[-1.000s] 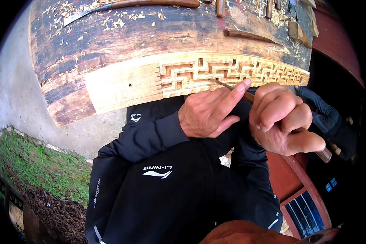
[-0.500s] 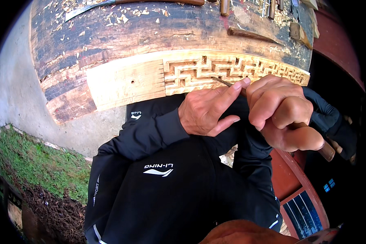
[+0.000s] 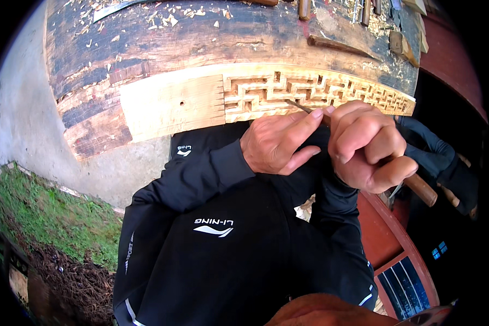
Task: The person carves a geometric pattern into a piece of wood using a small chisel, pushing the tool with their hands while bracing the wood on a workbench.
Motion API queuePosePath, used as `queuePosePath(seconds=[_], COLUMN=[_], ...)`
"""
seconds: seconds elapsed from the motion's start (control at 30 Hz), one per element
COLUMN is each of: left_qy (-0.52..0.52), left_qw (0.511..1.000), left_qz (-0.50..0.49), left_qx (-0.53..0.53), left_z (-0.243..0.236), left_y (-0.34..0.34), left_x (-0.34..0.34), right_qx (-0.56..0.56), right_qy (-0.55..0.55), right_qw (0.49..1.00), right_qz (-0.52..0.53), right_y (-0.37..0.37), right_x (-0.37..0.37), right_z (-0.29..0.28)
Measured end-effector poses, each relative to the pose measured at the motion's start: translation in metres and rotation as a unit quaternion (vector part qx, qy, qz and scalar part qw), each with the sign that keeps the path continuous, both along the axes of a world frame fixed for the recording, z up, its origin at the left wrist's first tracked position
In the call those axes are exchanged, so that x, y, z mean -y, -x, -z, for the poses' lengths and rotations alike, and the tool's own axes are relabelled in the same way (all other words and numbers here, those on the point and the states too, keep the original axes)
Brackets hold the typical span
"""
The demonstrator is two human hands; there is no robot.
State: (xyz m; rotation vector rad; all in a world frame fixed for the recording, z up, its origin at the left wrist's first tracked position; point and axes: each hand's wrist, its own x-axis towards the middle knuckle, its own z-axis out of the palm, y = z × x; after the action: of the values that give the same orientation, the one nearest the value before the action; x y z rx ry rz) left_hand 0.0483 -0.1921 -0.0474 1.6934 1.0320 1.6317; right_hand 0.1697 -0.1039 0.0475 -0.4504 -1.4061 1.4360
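Note:
A pale wooden plank [image 3: 171, 103] with a carved maze-like fret pattern [image 3: 309, 89] lies along the near edge of a dark worn workbench [image 3: 146, 43]. My right hand [image 3: 367, 146] is wrapped around a chisel with a brown wooden handle [image 3: 421, 190], its thin metal blade [image 3: 299, 106] reaching to the lower edge of the carving. My left hand [image 3: 277, 141] rests against the blade, index finger stretched along it and steadying it near the tip.
Wood chips [image 3: 168, 19] and several wooden-handled tools [image 3: 337, 46] lie on the bench top. Grey concrete floor [image 3: 16, 119] and a grass patch [image 3: 49, 217] are at left. A red-brown round object [image 3: 386, 233] sits at lower right. My dark jacket fills the lower middle.
Both hands with the chisel have shifted slightly up and toward the carving's lower edge; the grip is unchanged.

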Motion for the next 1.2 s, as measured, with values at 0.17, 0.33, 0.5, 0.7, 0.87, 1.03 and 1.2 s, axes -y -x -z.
queuePosePath(seconds=[0.17, 0.33, 0.5, 0.7, 0.87, 1.03, 1.2], left_qy=[-0.03, -0.043, -0.035, -0.031, -0.029, -0.023, -0.045], left_qw=[0.999, 0.998, 0.998, 0.998, 0.998, 0.999, 0.998], left_qz=[-0.02, -0.037, -0.038, -0.034, -0.031, -0.024, -0.035], left_qx=[0.006, 0.001, -0.029, -0.039, -0.042, -0.039, -0.037], left_z=[0.008, 0.004, 0.003, -0.002, 0.001, 0.001, 0.002], left_y=[-0.003, -0.004, -0.005, -0.003, -0.002, 0.0, 0.001], left_x=[-0.001, 0.004, 0.007, 0.007, 0.009, 0.009, 0.003], right_qx=[-0.052, -0.051, -0.025, -0.003, 0.001, 0.03, 0.063], right_qy=[-0.003, -0.066, -0.087, -0.087, -0.091, -0.107, -0.133], right_qw=[0.998, 0.995, 0.995, 0.996, 0.996, 0.994, 0.989], right_qz=[-0.035, -0.053, -0.036, -0.023, -0.005, 0.013, -0.008], right_y=[0.002, 0.0, -0.004, -0.006, -0.004, -0.001, 0.001], right_x=[-0.002, 0.006, 0.013, 0.014, 0.017, 0.02, 0.017], right_z=[-0.005, -0.01, -0.01, -0.014, -0.01, -0.011, -0.013])
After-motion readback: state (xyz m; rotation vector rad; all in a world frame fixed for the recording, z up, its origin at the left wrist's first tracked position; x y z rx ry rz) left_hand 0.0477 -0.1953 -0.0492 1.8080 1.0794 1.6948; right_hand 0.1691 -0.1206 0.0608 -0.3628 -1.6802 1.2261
